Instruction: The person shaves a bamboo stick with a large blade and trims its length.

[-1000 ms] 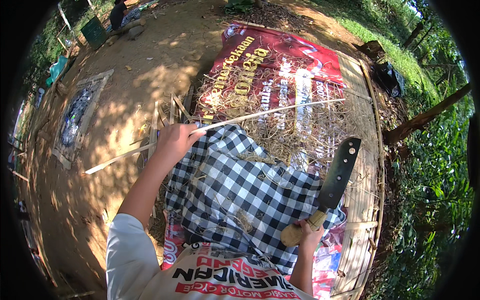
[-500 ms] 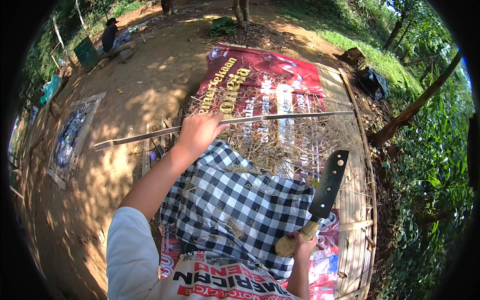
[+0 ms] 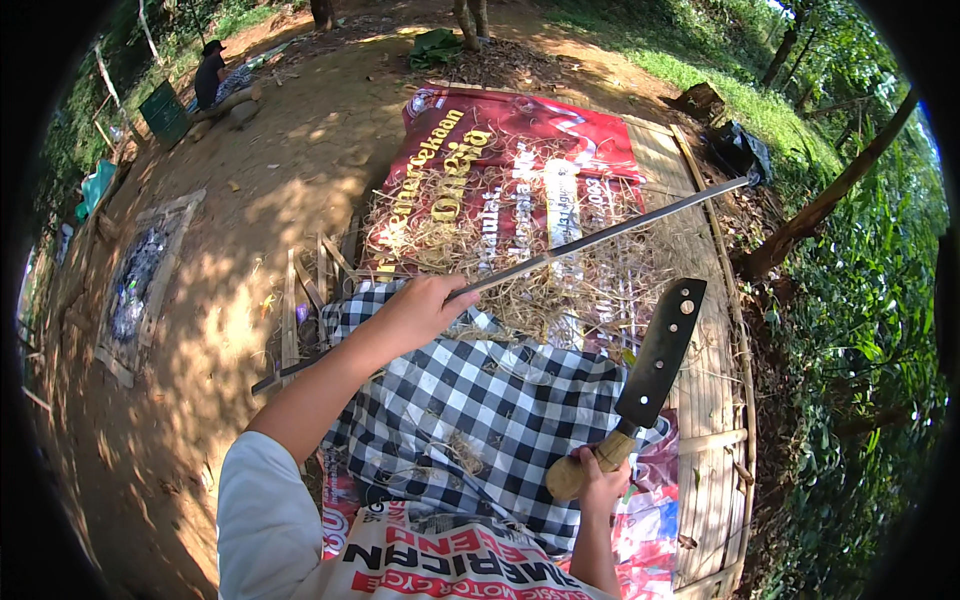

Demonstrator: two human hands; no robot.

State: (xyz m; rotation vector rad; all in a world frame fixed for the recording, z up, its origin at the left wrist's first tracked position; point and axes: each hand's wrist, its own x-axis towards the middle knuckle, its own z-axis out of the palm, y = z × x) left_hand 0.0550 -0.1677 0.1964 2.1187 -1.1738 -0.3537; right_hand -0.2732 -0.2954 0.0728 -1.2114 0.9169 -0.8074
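A long, thin split-bamboo strip runs slantwise across in front of me, its far end up at the right and its near end low at the left. My left hand is closed around it, left of its middle; my forearm covers part of the strip. In my right hand is the wooden handle of a cleaver-like knife. Its broad dark blade has several round holes and points up and away, apart from the strip. A black-and-white checked cloth lies over my lap beneath both hands.
Thin shavings litter a red printed banner spread on a bamboo platform. A framed ash pit lies at left. Far left, a person sits near a green drum. A slanting post stands right.
The strip has tilted: its right end has swung up and away, its left end has come down nearer. My left hand has moved slightly right and toward me. The knife has barely shifted.
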